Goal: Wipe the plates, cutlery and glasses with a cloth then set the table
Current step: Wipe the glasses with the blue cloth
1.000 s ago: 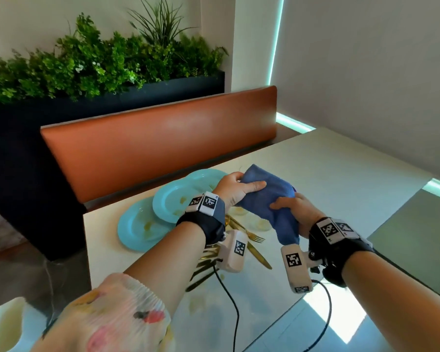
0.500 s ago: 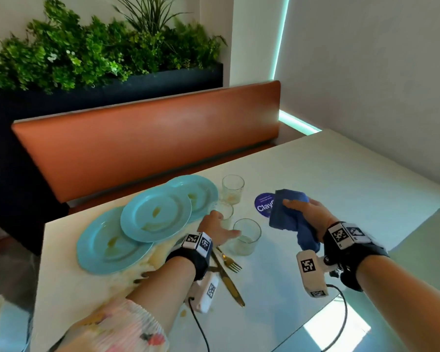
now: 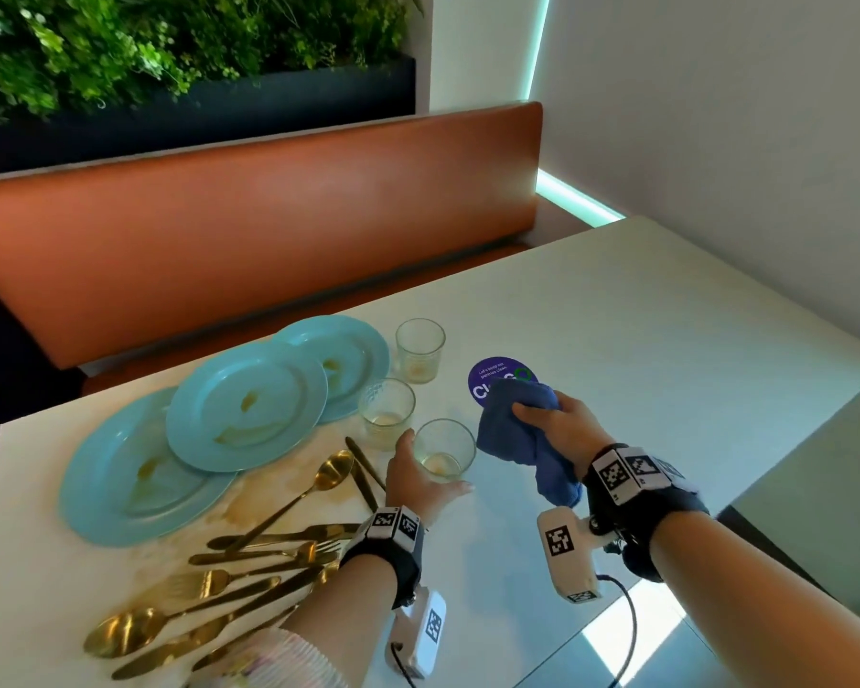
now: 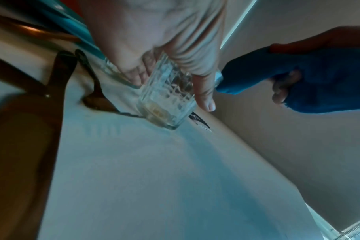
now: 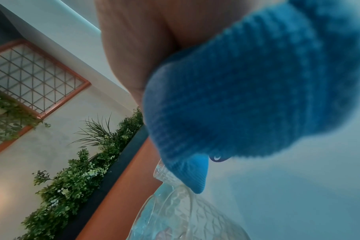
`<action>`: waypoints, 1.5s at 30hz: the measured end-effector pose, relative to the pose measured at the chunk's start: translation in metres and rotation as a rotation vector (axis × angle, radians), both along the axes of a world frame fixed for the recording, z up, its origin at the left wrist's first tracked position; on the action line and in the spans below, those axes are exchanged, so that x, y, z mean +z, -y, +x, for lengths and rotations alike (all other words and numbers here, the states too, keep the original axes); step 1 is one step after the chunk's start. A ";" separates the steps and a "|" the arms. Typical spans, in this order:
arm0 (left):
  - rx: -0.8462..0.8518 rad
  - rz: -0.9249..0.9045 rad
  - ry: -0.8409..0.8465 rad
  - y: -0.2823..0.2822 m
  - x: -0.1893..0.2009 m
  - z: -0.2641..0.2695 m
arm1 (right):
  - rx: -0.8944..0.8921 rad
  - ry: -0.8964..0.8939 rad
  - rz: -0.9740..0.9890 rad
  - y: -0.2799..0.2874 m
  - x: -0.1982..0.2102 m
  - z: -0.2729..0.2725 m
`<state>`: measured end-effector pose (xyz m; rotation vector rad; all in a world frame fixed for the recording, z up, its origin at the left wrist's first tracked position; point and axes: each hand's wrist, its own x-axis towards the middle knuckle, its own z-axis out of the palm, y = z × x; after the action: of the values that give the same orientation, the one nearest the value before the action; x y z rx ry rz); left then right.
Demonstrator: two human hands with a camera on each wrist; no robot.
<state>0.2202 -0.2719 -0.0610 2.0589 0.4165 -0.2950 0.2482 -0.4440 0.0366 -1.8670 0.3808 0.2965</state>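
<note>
- The nearest glass (image 3: 444, 451), clear with a cut pattern and a yellowish residue at its bottom, stands upright on the white bench (image 3: 641, 350) about midway along the bench, towards the near edge.
- The left hand (image 3: 414, 481) has its grip round this glass: fingers behind, thumb along the near side, curled on the wall; the left wrist view shows the same hold (image 4: 166, 97).
- The right hand (image 3: 559, 422) grips a bunched blue cloth (image 3: 522, 439), fingers curled over it, just beside the glass on its right; cloth and glass look close to touching, but I cannot tell whether they meet.
- Three glasses in all: the held one, a second (image 3: 386, 414) just behind it to the left, and a third (image 3: 419, 350) further back near the far edge. All show residue.
- Three light blue plates (image 3: 242, 404), stained, overlap in a row from the far edge towards the left edge.
- Gold cutlery (image 3: 249, 563) lies in a loose pile at the near left corner: forks, spoons and knives crossing one another; the exact count is unclear. Brownish smears mark the bench beneath.
- A round purple sticker (image 3: 497, 377) sits on the bench, partly under the cloth.
- The right half of the bench, up to the far right corner, is open.
- An orange backrest (image 3: 269, 230) runs along the far edge, with a planter of greenery (image 3: 170, 47) above it.
</note>
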 end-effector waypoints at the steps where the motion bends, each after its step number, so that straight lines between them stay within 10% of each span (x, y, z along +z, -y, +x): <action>1: -0.002 -0.002 0.012 0.001 -0.002 0.002 | 0.000 0.002 0.006 0.003 -0.001 0.001; 10: -0.157 0.086 0.215 0.013 0.013 0.000 | 0.030 0.106 0.014 0.018 0.020 -0.004; 18: -0.159 -0.135 0.454 0.022 0.058 -0.001 | 0.669 0.687 -0.803 -0.022 0.044 -0.044; 24: -0.387 -0.167 0.344 -0.001 0.072 -0.013 | 1.002 0.263 -0.842 -0.039 0.068 -0.063; 30: -0.561 0.155 0.640 -0.014 0.096 -0.045 | 1.152 -0.006 -1.101 -0.070 0.072 -0.079; 36: -0.618 0.310 0.788 -0.044 0.097 -0.065 | 0.756 -0.123 -0.304 -0.093 0.074 -0.100; 42: -0.760 0.296 0.557 -0.062 0.117 -0.081 | 1.332 0.118 -1.295 -0.112 0.070 -0.132; 45: -0.800 0.342 0.604 -0.069 0.120 -0.090 | 1.253 0.122 -1.193 -0.118 0.067 -0.139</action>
<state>0.1305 -0.2030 0.0589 2.4344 -0.7913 -0.0507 0.1096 -0.3264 0.1031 -3.0753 -1.0062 0.9064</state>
